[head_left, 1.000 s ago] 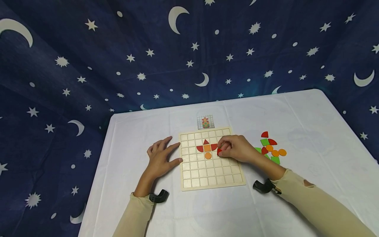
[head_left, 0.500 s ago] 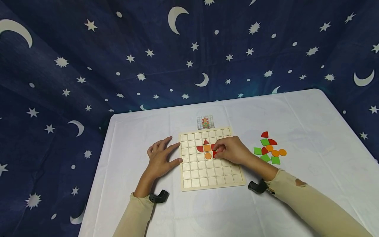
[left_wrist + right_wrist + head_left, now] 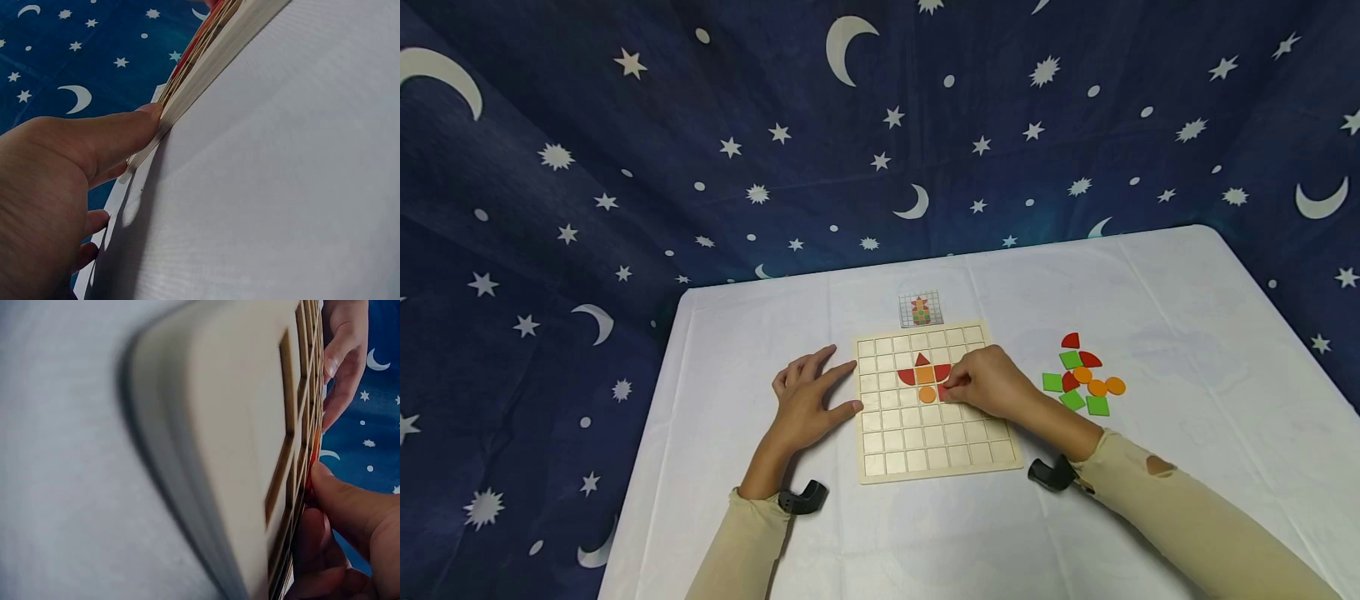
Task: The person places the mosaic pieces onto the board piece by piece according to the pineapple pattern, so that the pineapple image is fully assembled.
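A wooden grid board point(image 3: 940, 437) lies on the table. On it sit a red triangle point(image 3: 922, 360), an orange square point(image 3: 924, 375) flanked by red quarter-circle tiles point(image 3: 907, 377), and an orange disc point(image 3: 927, 394) below. Beside the disc, the fingertips of my right hand point(image 3: 992, 382) pinch a red tile point(image 3: 943, 391), mostly hidden under them. In the right wrist view, the thumb presses against its red edge point(image 3: 309, 478). My left hand point(image 3: 805, 404) has its fingers spread, thumb and index tips touching the board's left edge; the left wrist view shows the thumb point(image 3: 128, 131) there.
A small pattern card point(image 3: 921, 309) lies just behind the board. To the right is a loose group of red quarter circles point(image 3: 1071, 341), green squares point(image 3: 1097, 406) and orange discs point(image 3: 1116, 386). A dark starry cloth point(image 3: 820, 167) hangs behind the white table point(image 3: 760, 325).
My right hand has moved a little left with the red tile, bringing it beside the orange disc, then stays almost in place. The left hand has not moved.
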Available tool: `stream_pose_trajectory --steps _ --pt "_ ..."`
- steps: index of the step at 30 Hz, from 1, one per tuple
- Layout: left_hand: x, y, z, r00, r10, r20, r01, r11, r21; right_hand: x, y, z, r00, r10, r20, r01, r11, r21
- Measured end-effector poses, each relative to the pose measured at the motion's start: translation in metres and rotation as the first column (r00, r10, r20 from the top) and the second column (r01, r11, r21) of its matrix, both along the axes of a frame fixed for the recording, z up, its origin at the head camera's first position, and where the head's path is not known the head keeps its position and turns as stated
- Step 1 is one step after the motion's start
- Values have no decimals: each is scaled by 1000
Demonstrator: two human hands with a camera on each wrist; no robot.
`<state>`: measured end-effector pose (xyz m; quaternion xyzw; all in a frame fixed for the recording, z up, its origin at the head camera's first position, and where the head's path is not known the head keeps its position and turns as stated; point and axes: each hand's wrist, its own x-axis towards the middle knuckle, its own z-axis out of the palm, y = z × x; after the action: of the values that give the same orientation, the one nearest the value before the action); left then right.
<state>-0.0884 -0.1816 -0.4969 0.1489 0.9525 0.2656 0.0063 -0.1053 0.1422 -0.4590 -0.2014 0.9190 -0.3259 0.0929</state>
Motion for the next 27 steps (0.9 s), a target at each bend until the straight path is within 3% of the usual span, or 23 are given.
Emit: stream_pose_trajectory --steps 4,11,17,27 --pt "0 0 0 1000 1 1 -1 1000 -4 1 0 1 999 11 -40 -9 999 42" --pt "0 0 0 1000 0 0 0 1000 -8 -1 5 0 1000 -10 7 10 1000 16" --pt "0 0 -1 1000 0 -5 0 1000 -15 0 10 -2 1000 12 -27 -11 1000 23" --pt "0 0 -1 1000 1 -9 -2 1000 -18 -2 12 -2 999 44 6 -44 999 0"
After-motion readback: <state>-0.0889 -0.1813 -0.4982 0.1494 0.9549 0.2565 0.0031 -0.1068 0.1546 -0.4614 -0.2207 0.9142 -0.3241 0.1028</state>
